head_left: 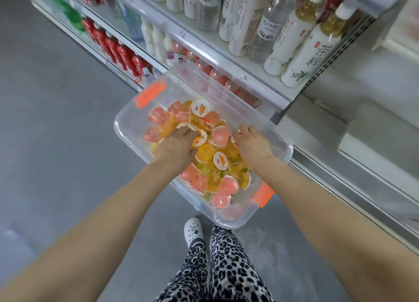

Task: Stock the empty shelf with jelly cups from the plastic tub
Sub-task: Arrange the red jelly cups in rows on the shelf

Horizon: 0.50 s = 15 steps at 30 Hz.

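Jelly cups (220, 160) fill the plastic tub (127, 129) under left fingers (189, 132) and right fingers (247, 130).

tub: clear plastic storage tub (128, 129), smooth, slightly glossy; orange plastic latches (149, 94)
cups: see-through pink and orange plastic jelly cups (221, 135), shiny, white printed film lids
floor: grey floor (56, 120), smooth, matt
shelving: white painted metal shelves (226, 60), satin
bottles: glossy plastic drink bottles (301, 59)
clothes: soft leopard-print cloth trousers (231, 267); matt rubbery white clog (193, 231)

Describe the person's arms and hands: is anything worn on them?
Both forearms are bare, with no sleeves in view. The left hand and the right hand wear no gloves; I see no watch, bracelet or ring.
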Each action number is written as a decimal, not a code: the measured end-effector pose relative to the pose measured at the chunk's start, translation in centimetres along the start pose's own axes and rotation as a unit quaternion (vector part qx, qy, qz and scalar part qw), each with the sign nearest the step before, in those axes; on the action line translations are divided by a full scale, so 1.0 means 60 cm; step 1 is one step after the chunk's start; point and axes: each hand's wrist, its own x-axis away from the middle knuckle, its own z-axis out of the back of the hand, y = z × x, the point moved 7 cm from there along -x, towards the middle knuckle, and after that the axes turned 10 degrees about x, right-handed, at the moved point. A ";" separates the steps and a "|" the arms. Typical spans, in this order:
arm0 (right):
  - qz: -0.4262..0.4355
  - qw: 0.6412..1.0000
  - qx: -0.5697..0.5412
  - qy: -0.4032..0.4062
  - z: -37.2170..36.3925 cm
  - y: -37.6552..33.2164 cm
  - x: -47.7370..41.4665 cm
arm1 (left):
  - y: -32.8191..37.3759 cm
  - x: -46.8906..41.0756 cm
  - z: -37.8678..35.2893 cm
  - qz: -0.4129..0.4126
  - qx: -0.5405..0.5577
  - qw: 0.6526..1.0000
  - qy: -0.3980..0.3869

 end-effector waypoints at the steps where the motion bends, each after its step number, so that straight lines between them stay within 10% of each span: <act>1: 0.000 1.000 0.008 -0.004 -0.001 0.001 0.002 | 0.012 -0.014 -0.004 -0.025 -0.013 1.000 -0.006; 8: -0.024 0.999 0.031 0.004 0.003 0.008 0.019 | 0.112 -0.113 -0.065 -0.170 -0.167 0.968 -0.076; 15: -0.005 1.000 0.025 0.018 0.011 0.030 0.034 | 0.096 -0.140 -0.084 -0.132 -0.080 0.985 -0.078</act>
